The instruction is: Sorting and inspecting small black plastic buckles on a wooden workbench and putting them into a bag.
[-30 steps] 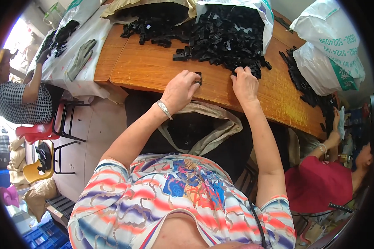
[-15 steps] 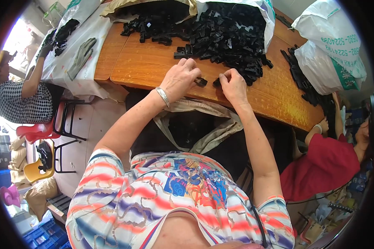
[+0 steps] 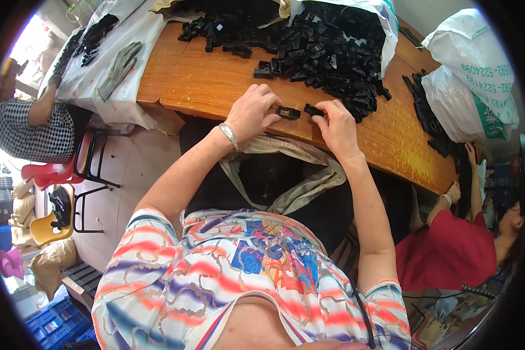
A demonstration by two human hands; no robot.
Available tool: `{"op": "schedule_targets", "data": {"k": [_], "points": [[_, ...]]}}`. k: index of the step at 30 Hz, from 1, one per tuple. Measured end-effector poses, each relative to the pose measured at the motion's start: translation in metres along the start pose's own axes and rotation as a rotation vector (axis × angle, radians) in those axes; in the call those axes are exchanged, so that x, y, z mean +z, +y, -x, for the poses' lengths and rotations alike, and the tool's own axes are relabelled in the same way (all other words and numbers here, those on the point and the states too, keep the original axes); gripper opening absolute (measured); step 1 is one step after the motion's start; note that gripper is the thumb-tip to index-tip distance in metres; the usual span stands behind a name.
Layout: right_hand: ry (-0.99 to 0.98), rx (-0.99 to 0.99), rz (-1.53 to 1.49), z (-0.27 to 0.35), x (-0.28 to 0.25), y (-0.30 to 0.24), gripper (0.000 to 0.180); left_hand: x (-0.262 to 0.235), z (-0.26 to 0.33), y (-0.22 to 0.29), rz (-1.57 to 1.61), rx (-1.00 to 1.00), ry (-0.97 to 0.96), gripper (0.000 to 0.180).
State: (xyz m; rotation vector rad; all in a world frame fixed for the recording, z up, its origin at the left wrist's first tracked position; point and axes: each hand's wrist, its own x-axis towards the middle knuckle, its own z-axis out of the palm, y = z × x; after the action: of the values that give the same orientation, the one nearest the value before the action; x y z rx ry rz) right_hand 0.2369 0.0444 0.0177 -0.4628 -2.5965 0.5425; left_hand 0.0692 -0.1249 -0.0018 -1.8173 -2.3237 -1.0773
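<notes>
My left hand pinches one end of a small black plastic buckle-like frame with an opening through its middle. Facing it, my right hand grips a second small black plastic piece between thumb and fingers. A narrow gap separates the two parts, above the front edge of the wooden table. Beyond my hands a large heap of similar black plastic parts spills from a white sack. A few loose ones lie at the heap's near left.
An open cloth bag hangs below the table edge at my lap. White sacks and more black parts are at right, beside a person in red. At left, another person sits by a covered table with a grey glove.
My left hand has turned its piece so the open frame shows. The right hand has brought its piece up beside it. The whole view has shifted slightly.
</notes>
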Motion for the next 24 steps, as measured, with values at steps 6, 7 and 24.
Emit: {"op": "schedule_targets", "data": {"k": [6, 7, 24], "points": [[0.011, -0.043, -0.202, -0.008, 0.014, -0.031, 0.021, 0.001, 0.001, -0.002, 0.012, -0.006, 0.006, 0.025], [0.002, -0.055, -0.193, -0.009, 0.016, -0.031, 0.02, 0.002, 0.001, -0.002, 0.02, -0.003, 0.015, 0.025], [-0.088, -0.404, 0.448, -0.002, 0.029, -0.039, 0.038, 0.0, 0.0, -0.002, 0.025, -0.006, 0.005, 0.021]]}}
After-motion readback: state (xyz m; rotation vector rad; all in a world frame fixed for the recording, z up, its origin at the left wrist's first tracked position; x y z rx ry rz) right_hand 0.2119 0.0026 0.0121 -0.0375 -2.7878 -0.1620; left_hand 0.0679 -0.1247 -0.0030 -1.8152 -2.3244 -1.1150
